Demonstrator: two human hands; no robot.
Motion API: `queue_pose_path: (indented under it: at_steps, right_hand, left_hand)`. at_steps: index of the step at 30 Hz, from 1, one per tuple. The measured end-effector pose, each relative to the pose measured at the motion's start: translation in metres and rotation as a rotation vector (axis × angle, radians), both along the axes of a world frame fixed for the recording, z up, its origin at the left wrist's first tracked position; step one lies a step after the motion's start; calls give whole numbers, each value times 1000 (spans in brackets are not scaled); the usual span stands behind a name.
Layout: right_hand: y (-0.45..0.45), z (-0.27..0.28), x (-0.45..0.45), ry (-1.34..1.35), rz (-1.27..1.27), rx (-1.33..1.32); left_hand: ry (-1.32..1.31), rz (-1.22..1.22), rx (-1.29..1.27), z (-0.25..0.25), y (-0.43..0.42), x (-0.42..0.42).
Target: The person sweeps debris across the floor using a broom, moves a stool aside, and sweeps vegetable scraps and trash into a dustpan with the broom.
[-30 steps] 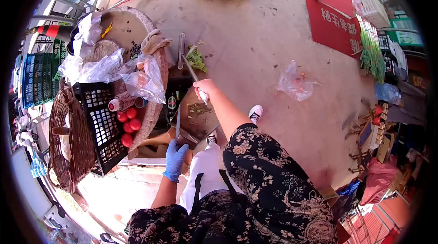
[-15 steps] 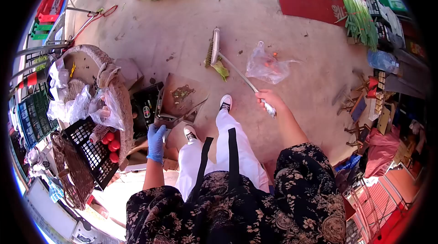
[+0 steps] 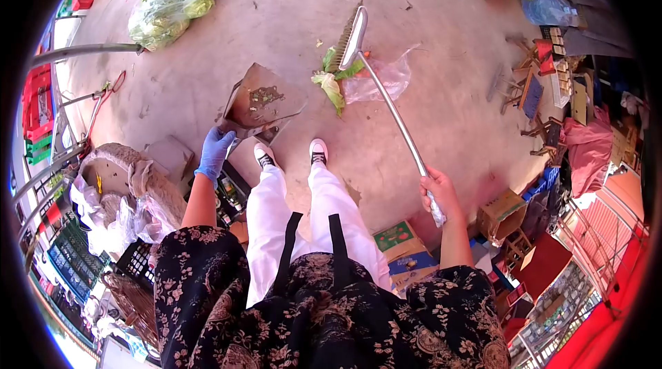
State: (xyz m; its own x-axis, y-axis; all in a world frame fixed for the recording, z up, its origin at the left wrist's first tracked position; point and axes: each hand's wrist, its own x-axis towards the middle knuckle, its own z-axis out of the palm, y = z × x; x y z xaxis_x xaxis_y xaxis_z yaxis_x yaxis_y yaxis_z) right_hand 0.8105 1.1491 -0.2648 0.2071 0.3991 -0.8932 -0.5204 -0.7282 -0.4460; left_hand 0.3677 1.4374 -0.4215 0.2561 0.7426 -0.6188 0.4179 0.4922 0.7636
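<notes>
In a blue glove, my left hand (image 3: 216, 152) is closed on the edge of a dustpan (image 3: 241, 108) held low in front of my feet. A small heap of dirt (image 3: 264, 96) lies in the pan. My right hand (image 3: 439, 192), bare, grips the wrapped end of a long-handled broom (image 3: 391, 105). The bristles touch the floor beside green leaves (image 3: 332, 85), just right of the dustpan. A clear plastic bag (image 3: 386, 78) lies partly behind the broom handle.
A bag of leafy vegetables (image 3: 172, 3) rests on the floor at upper left, by a metal pole (image 3: 89, 52). Small wooden stools (image 3: 531, 96) stand to the right. Cardboard boxes (image 3: 403, 252) are beside my legs, and a padded round basket (image 3: 114, 155) is at left.
The dustpan has moved forward and nearer the leaves. The broom has pulled leaves and the plastic bag together. My right hand is closer to my body, and my feet are now side by side.
</notes>
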Motion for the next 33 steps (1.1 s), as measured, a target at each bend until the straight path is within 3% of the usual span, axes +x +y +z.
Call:
queue_pose_path:
  at_steps: [3, 6, 12, 18, 19, 21, 23, 26, 33]
  right_hand:
    - [-14, 8, -6, -131, -55, -5]
    - [-20, -10, -8, -266, -67, -64]
    - [19, -106, -10, -625, 72, -305]
    - [116, -193, -38, -460, 125, -444]
    - [128, -204, -59, -495, 212, -441]
    - [155, -222, -102, -489, 274, -411]
    - [173, -218, -152, -375, 224, -359]
    - [188, -182, -205, -160, 172, -272]
    - [175, -109, -230, 204, 138, -2]
  left_hand:
    - [42, -94, -65, -8, 40, 31]
    - [162, -279, 69, -47, 74, 51]
    - [216, -513, 69, -131, 117, 101]
    - [158, -587, 63, -203, 149, 127]
    - [209, -647, 172, -202, 155, 131]
    - [153, -633, 127, -191, 165, 140]
    - [135, -643, 69, -203, 174, 132]
    - [143, -595, -57, -182, 169, 124]
    - [170, -564, -7, -189, 161, 100]
